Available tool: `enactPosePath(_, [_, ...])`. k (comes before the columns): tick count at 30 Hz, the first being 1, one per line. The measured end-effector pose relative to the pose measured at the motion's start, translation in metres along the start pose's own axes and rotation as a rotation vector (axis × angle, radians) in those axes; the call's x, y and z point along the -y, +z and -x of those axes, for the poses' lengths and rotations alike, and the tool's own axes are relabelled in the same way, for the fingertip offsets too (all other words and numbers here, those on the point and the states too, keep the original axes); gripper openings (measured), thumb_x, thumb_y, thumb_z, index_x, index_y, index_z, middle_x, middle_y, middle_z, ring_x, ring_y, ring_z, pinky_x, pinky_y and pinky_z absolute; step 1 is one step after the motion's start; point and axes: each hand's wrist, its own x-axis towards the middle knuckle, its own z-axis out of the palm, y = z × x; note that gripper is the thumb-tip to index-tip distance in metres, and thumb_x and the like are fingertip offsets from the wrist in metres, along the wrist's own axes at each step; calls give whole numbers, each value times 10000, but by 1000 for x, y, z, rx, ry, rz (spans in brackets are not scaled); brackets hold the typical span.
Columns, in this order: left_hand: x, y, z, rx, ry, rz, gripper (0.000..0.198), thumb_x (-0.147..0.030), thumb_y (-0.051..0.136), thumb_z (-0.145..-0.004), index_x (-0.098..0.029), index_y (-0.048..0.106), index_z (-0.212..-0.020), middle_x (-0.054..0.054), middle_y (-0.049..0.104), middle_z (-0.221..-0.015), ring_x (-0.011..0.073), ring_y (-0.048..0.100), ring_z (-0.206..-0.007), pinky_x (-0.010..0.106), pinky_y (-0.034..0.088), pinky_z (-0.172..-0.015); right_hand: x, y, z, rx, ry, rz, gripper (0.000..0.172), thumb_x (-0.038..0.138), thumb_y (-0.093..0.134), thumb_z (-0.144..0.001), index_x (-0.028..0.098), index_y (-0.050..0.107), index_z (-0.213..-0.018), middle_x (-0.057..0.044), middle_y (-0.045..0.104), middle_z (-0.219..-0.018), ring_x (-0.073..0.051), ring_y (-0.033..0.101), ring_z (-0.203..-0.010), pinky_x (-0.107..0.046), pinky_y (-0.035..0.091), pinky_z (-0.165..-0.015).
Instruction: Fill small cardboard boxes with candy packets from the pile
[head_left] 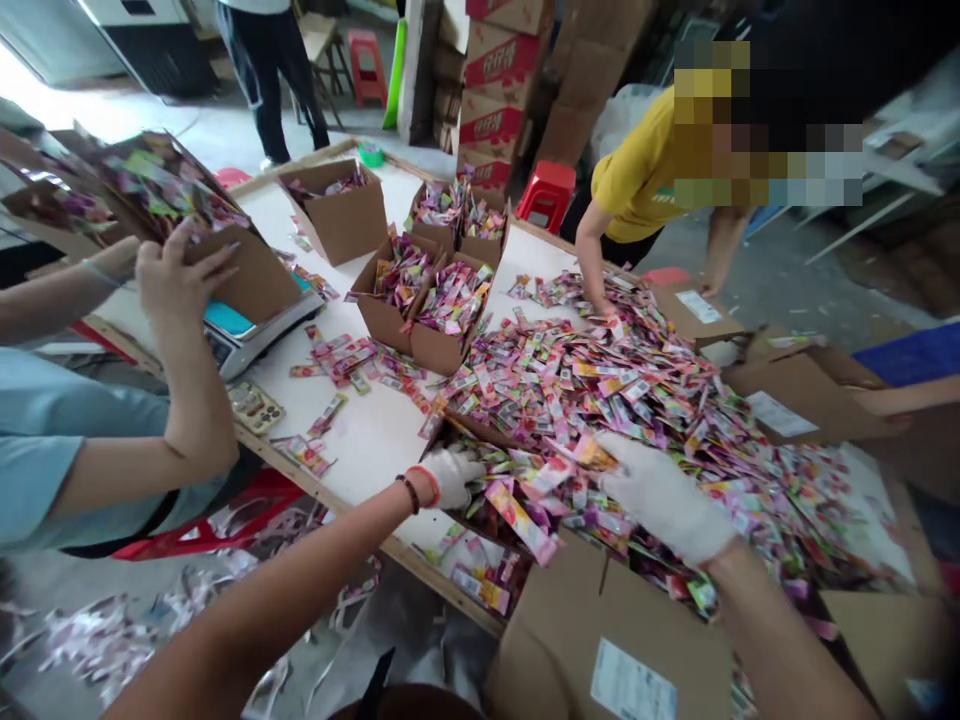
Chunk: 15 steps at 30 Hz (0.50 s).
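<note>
My left hand [450,478], in a white glove, is closed over the left edge of an open cardboard box [480,428] filled with small packets. My right hand [664,492], also gloved, is closed on a few packets [592,453] above the box's right side. Loose pink and purple packets [521,522] lie heaped in the box, some sticking up over its rim. Right beside it spreads a large pile of the same packets [555,375]. The tips of my right fingers are partly hidden among the packets.
A person in light blue tilts a full box [259,275] on a scale [262,345] at left. Across the table [367,445], a person in yellow reaches into the pile. Filled boxes [341,220] stand behind. A labelled box [622,620] sits close in front of me.
</note>
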Motion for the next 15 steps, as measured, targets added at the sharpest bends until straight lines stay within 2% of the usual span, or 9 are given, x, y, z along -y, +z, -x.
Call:
enactPosePath(2, [5, -3, -6, 17, 7, 10, 460, -246, 543, -685, -217, 634, -1135, 119, 623, -1158, 317, 568, -1046, 410, 470, -860, -1, 12, 10, -111, -30, -46, 267, 223, 472, -783, 232, 588, -1022, -55, 622, -977, -203, 568, -908, -300, 442, -837])
enactPosePath(4, [4, -14, 1, -21, 47, 27, 475, -225, 562, -646, -208, 637, -1115, 112, 588, -1214, 298, 581, -1028, 369, 479, -844, 10, 47, 11, -131, -91, -38, 334, 259, 493, -795, 233, 556, -1122, -76, 590, -1099, -227, 552, -996, -326, 435, -889])
enactPosePath(7, [-5, -37, 26, -218, 109, 84, 351, -196, 518, -702, -209, 642, -1030, 81, 568, -1204, 220, 589, -991, 289, 471, -839, 45, 114, -6, 42, -152, 90, 512, 205, 513, -779, 163, 464, -1287, -148, 575, -1144, -277, 551, -1007, -378, 445, -889])
enactPosePath(9, [-8, -48, 43, -426, 35, 125, 276, -170, 439, -779, -203, 631, -975, 68, 594, -1075, 176, 584, -944, 259, 458, -838, 69, 142, -19, 76, -153, 134, 546, 168, 465, -798, 112, 418, -1339, -200, 572, -1145, -315, 545, -1009, -425, 451, -866])
enactPosePath(11, [-3, -50, 54, -619, -150, 131, 287, -188, 436, -797, -177, 599, -1033, 89, 583, -1035, 195, 567, -961, 287, 452, -862, 83, 145, -25, 104, -168, 100, 634, 219, 522, -785, 115, 359, -1389, -211, 564, -1172, -338, 535, -1041, -442, 451, -871])
enactPosePath(12, [2, -46, 57, -663, -259, 133, 337, -210, 468, -781, -154, 573, -1096, 114, 574, -1064, 223, 558, -993, 320, 449, -880, 84, 137, -24, 151, -206, 39, 712, 268, 585, -754, 133, 334, -1408, -200, 553, -1208, -339, 526, -1075, -434, 448, -898])
enactPosePath(14, [13, -33, 59, -610, -432, 190, 492, -234, 534, -722, -130, 525, -1202, 156, 560, -1152, 280, 540, -1058, 382, 440, -909, 73, 110, -16, 207, -303, -155, 756, 338, 647, -708, 182, 371, -1394, -145, 532, -1281, -302, 502, -1153, -387, 415, -983])
enactPosePath(15, [18, -24, 59, -549, -480, 267, 541, -228, 554, -695, -141, 520, -1228, 161, 555, -1198, 298, 529, -1096, 399, 428, -932, 62, 96, -11, 167, -323, -241, 682, 348, 621, -730, 195, 418, -1364, -115, 522, -1306, -269, 483, -1190, -356, 382, -1028])
